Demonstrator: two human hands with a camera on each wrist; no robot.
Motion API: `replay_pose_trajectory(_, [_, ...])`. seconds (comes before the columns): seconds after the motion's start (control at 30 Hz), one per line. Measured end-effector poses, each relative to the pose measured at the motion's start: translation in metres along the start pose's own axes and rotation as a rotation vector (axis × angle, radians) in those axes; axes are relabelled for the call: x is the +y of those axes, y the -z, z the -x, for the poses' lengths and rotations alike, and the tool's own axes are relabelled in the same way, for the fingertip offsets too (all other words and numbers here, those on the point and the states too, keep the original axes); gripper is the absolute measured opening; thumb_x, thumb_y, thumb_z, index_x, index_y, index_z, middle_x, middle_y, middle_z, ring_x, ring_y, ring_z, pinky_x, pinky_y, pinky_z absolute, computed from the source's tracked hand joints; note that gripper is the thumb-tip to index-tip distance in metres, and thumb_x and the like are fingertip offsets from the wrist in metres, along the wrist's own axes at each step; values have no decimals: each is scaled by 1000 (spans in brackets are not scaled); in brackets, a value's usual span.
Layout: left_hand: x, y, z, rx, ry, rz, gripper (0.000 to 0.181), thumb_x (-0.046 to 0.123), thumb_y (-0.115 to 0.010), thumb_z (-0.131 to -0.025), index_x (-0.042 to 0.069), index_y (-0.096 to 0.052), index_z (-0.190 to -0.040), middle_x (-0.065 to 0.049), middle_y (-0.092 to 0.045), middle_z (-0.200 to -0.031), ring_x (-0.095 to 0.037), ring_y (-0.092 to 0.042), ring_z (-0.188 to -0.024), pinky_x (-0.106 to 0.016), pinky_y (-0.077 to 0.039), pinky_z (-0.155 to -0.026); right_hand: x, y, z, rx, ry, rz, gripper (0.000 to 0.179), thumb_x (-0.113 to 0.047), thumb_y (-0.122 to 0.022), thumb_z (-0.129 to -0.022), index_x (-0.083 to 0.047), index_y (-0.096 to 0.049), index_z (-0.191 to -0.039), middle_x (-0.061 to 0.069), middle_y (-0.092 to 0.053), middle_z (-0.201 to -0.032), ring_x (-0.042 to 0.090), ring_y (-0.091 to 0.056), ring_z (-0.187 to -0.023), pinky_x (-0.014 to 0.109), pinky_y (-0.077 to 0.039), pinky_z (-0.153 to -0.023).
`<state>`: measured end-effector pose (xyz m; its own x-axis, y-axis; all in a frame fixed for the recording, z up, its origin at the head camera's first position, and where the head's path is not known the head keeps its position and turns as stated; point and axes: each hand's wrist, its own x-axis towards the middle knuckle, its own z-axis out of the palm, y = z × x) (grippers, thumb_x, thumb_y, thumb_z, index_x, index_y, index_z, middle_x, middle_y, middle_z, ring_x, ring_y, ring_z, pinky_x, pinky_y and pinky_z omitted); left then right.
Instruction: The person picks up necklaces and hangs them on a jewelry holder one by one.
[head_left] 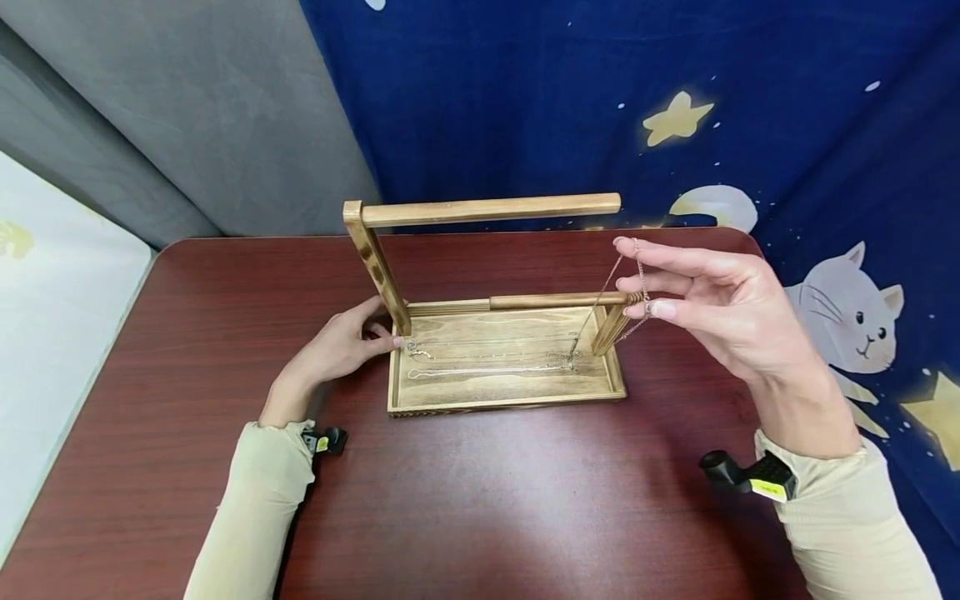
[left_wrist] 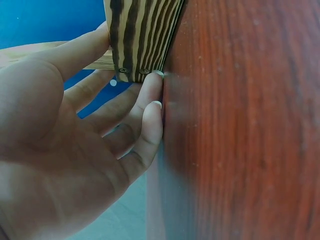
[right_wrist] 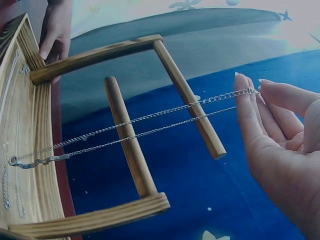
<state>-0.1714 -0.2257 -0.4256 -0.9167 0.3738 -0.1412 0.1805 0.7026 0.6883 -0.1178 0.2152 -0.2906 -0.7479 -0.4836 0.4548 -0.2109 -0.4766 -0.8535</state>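
A wooden jewelry stand (head_left: pixel 506 407) has a shallow tray base and two horizontal bars at different heights, each on one post. At its left end my left hand (head_left: pixel 337 343) grips the tray's end, thumb on the rim; in the left wrist view, fingers (left_wrist: pixel 151 125) reach beneath the striped wood. My right hand (head_left: pixel 738 304), raised beyond the right post, holds a silver chain necklace (right_wrist: pixel 160 113) at its fingertips. The chain stretches past both bars down to the tray, where its lower end meets other thin necklaces (head_left: pixel 487 372) lying lengthwise.
The stand is on a reddish-brown table (head_left: pixel 487 500). Behind it hang a grey curtain (head_left: pixel 225 108) and a blue curtain (head_left: pixel 510 100) with stars and a cat. A white surface (head_left: pixel 52 333) borders the table at left.
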Motion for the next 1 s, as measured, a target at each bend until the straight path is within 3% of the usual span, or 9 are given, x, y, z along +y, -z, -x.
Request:
replay_pose_trajectory(0.37, [2, 1, -1, -3, -8, 4, 55, 32, -70, -95, 18, -47, -143, -5, -66, -89, -19, -61, -83, -38, -45, -80, -13, 10, 4, 52, 74, -71, 45, 37, -40, -84, 30, -42, -128, 40, -47, -135, 44, -60, -115, 43, -50, -95])
replay_pose_trajectory(0.83, [3, 2, 0, -15, 4, -1, 65, 33, -68, -96, 14, -38, -151, -6, -66, -91, -19, -60, -84, -38, -44, -80, -31, 23, 1, 133, 193, -231, 40, 38, -42, -81, 30, -49, -120, 44, -54, -121, 48, -65, -104, 44, -51, -92])
replay_pose_trajectory(1.0, [4, 1, 1, -17, 1, 15, 59, 31, -68, -96, 16, -43, -147, -7, -66, -92, -20, -60, -85, -39, -45, -78, -34, 29, -2, 181, 181, -227, 39, 39, -40, -82, 30, -49, -119, 44, -56, -118, 46, -67, -99, 44, -52, -90])
